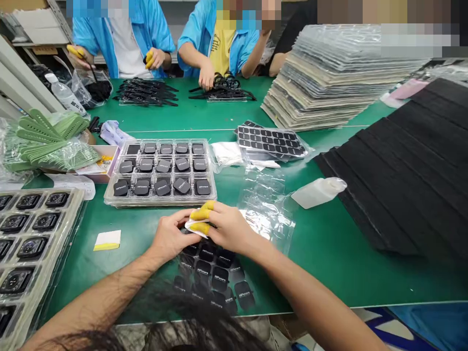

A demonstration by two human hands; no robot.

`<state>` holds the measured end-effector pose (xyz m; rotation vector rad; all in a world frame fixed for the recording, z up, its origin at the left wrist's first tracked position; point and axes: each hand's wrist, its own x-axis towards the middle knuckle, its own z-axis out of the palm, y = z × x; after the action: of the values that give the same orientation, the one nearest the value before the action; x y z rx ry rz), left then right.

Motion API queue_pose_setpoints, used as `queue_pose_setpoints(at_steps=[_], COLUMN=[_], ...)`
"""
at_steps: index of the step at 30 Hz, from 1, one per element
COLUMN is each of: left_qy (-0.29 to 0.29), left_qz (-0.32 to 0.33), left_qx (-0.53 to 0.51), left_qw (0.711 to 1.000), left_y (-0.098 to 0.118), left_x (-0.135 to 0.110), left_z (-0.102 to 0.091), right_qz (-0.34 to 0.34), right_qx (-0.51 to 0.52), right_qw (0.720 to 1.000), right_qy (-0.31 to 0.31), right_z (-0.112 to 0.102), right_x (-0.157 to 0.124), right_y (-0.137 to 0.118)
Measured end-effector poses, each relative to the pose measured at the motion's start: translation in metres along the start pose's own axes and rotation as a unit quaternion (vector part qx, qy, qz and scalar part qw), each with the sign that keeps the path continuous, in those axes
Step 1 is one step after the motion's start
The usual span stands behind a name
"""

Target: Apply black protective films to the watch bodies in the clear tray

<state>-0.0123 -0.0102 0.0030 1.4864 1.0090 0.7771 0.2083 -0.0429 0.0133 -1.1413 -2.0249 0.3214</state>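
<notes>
My right hand point(230, 225), with yellow finger cots on its fingertips, pinches a folded white wiping cloth point(197, 226). My left hand point(168, 239) meets it from the other side, fingers curled around something small that the cloth and fingers hide. Just below both hands lies a clear sheet of black square labels point(220, 279) with white lettering, partly covered by hair at the bottom of the view. Beyond the hands stands a clear plastic tray point(161, 201) with black squarish lettered pieces in its pockets.
At left is a tray of black watch bodies point(27, 201), with a yellow-edged white pad point(107, 240) nearby. A white squeeze bottle point(318, 192) lies at right, beside black sheets point(398, 180). Stacked trays point(340, 73) rise behind. Co-workers point(127, 39) handle black straps point(146, 91) across the table.
</notes>
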Motion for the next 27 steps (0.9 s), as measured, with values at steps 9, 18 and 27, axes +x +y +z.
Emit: queue_pose_setpoints(at_steps=[9, 18, 27], left_qy=[0.001, 0.017, 0.012], left_qz=[0.025, -0.001, 0.0], left_qx=[0.05, 0.044, 0.012], left_qw=[0.998, 0.999, 1.0], left_y=[-0.003, 0.001, 0.002], left_x=[-0.004, -0.006, -0.005], left_z=[0.0, 0.003, 0.005], right_qz=[-0.02, -0.002, 0.007], right_qx=[-0.01, -0.004, -0.038], right_qw=[0.998, 0.997, 0.997], right_qy=[0.06, 0.073, 0.064], right_z=[0.013, 0.015, 0.023], right_x=[-0.001, -0.006, -0.005], right_y=[-0.005, -0.002, -0.005])
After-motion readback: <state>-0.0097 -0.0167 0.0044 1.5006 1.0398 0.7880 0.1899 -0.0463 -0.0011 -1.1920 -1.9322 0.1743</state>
